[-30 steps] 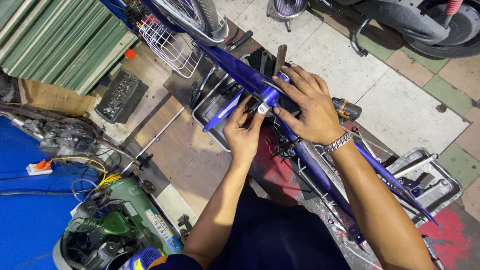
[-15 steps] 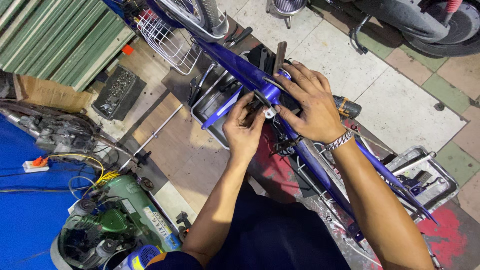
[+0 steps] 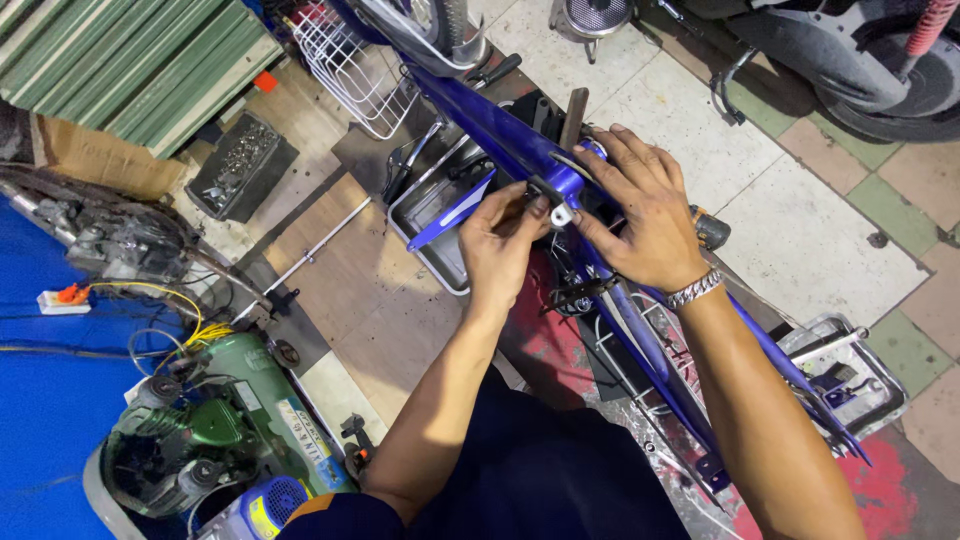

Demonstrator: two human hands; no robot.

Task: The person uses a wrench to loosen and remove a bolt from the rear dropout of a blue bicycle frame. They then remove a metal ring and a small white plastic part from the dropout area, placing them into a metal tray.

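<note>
— Where are you with it?

— Both my hands are on the blue bicycle frame point(image 3: 520, 150). My left hand point(image 3: 505, 245) pinches a small black clamp point(image 3: 545, 190) against the tube, and my right hand point(image 3: 645, 215) wraps over the frame with its thumb pressing a little white piece point(image 3: 561, 214) just under that clamp. I judge the clamp seated but not yet fastened; the fixing is left.

— And around you?

— Just left of my left hand lies a metal tray point(image 3: 430, 215) on brown board. Nearer my left elbow stands a green air compressor point(image 3: 215, 420). Beyond my hands hangs a white wire basket point(image 3: 350, 65); far right, tiled floor point(image 3: 800, 230) and a scooter wheel point(image 3: 900, 70).
</note>
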